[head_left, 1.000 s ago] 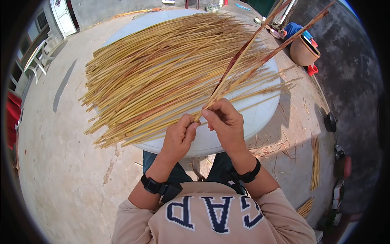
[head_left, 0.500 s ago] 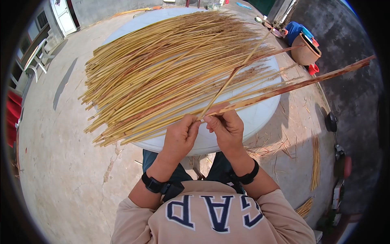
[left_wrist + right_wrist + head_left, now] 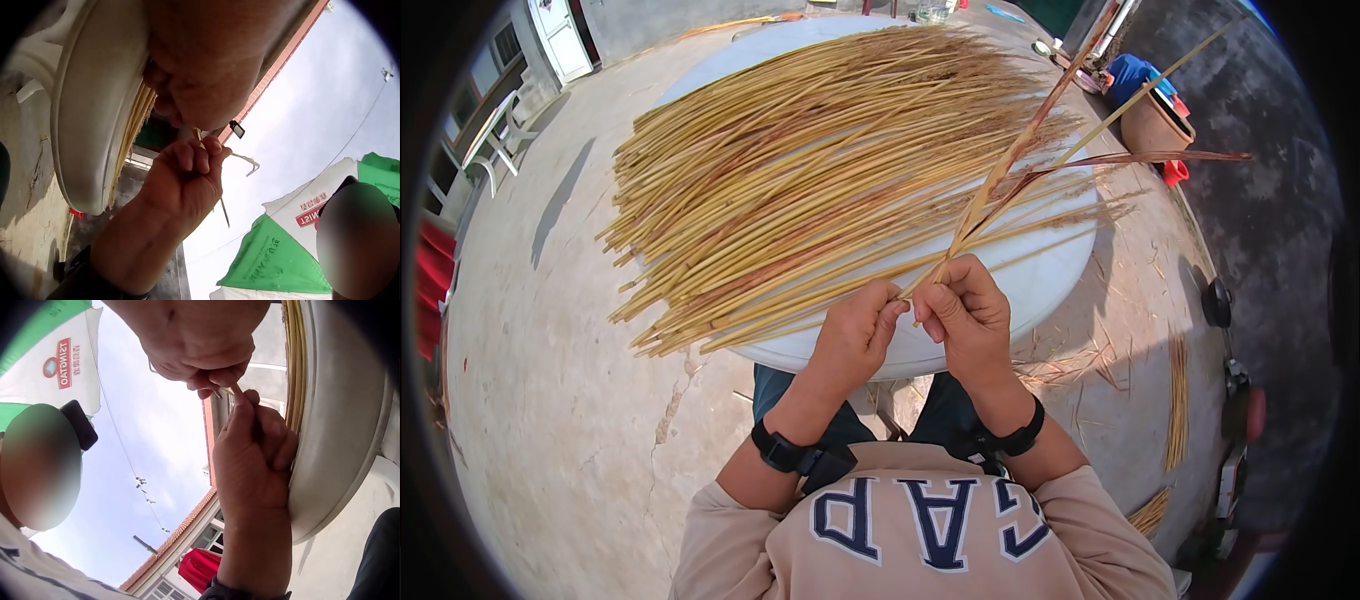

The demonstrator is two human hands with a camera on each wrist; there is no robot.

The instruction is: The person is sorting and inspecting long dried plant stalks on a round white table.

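Observation:
Both hands meet over the near edge of the round white table (image 3: 1055, 290). The left hand (image 3: 850, 335) pinches the lower end of a dry stalk (image 3: 1145, 92) between thumb and curled fingers. Just beside it, the right hand (image 3: 972, 322) grips the same end with thumb against forefinger. From the fingertips, a broad reddish-brown sheath (image 3: 1025, 140) slants up and right, parted from the thin stalk. A darker dry strip (image 3: 1150, 157) sticks out to the right. A large spread of straw-coloured stalks (image 3: 800, 170) with feathery tips covers much of the tabletop.
Stalk scraps (image 3: 1090, 365) litter the concrete floor on the right, near a tied-looking bundle (image 3: 1176, 400). A clay pot (image 3: 1150, 128) stands by the dark wall. At the far left is a white chair (image 3: 495, 140).
The broad sheath has swung from pointing right to pointing up, while the thin stalk has tipped over to the right. Both hands have shifted slightly right, still gripping the end.

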